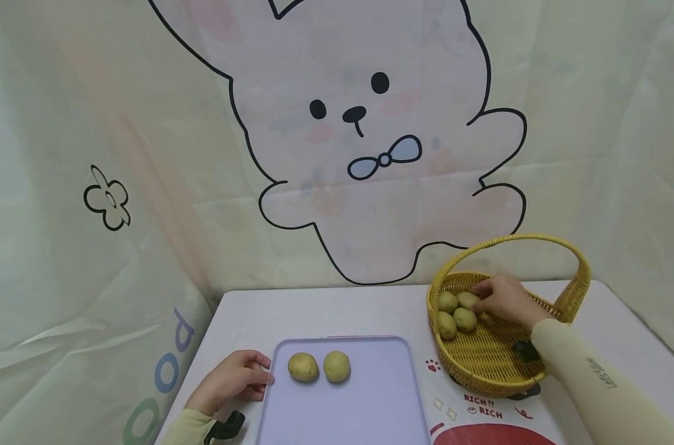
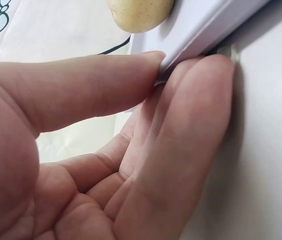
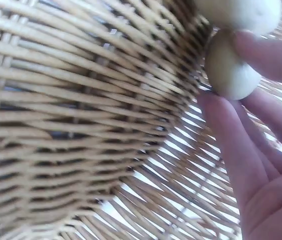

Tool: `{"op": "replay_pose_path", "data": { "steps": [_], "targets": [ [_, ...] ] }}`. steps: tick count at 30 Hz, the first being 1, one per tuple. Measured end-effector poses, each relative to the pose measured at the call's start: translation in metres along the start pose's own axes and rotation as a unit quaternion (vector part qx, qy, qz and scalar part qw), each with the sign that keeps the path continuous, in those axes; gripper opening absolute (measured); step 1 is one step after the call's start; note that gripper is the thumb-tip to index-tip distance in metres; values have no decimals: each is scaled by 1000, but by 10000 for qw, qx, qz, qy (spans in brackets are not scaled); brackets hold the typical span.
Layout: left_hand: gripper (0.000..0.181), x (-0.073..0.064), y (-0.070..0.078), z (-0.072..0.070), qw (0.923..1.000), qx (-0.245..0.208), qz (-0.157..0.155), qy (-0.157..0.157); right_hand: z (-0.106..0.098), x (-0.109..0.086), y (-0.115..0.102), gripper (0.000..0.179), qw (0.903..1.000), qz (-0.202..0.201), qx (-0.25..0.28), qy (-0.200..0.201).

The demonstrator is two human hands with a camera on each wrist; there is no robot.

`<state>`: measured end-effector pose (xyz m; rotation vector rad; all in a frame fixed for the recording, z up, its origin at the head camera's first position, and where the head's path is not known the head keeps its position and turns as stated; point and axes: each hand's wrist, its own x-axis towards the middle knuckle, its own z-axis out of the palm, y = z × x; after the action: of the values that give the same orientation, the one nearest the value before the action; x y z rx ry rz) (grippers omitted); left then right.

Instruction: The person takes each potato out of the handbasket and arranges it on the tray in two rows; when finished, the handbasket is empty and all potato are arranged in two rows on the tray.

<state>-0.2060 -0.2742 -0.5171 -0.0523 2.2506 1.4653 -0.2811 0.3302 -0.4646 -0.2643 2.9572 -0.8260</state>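
My right hand (image 1: 503, 300) reaches into the yellow wicker basket (image 1: 498, 364). Its thumb and fingers pinch a potato (image 3: 228, 67) beside several others at the basket's left side, such as one potato (image 1: 446, 325) near the wall. Over on the left, my left hand (image 1: 233, 380) grips the left rim of a pale lavender tray (image 1: 364, 414); the left wrist view has the thumb on the rim and the fingers against its outer side. Two potatoes lie side by side on the tray, a left one (image 1: 303, 367) and a right one (image 1: 337, 366).
The basket's tall arched handle (image 1: 514, 240) rises above the right hand. Beneath tray and basket is a white table (image 1: 381, 309) with a printed red pattern (image 1: 492, 434) at the front right. A curtain (image 1: 364, 204) with a cartoon animal hangs behind the table.
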Motion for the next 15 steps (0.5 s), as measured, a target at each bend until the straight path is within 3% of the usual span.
{"op": "replay_pose_path", "data": {
  "steps": [6, 15],
  "targets": [
    [33, 0, -1, -1, 10000, 34, 48, 20, -15, -20, -18, 46, 9999, 95, 40, 36],
    [32, -1, 3, -1, 10000, -14, 76, -61, -22, -76, -64, 52, 9990, 102, 71, 419]
  ]
}}
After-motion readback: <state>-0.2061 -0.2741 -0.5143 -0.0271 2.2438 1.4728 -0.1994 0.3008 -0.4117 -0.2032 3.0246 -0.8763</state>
